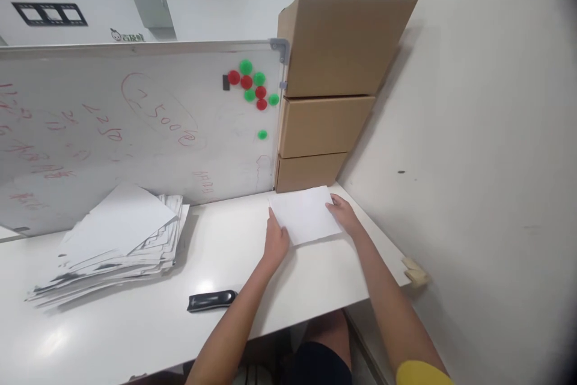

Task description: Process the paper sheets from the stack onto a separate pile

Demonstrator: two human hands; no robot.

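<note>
While paper [304,215] is pinched at opposite edges by left hand [276,242] and right hand [343,214], just before the boxes [325,127], a stapler [210,300] is seen to their left, a stack [119,232] farther left.

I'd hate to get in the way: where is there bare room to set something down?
Bare tabletop lies between the paper stack and left hand, from whiteboard to black stapler; more lies left of the stapler, in front of the stack. It's crowded at the stack and where that hand and the right hand hold white paper before the cardboard boxes.
</note>
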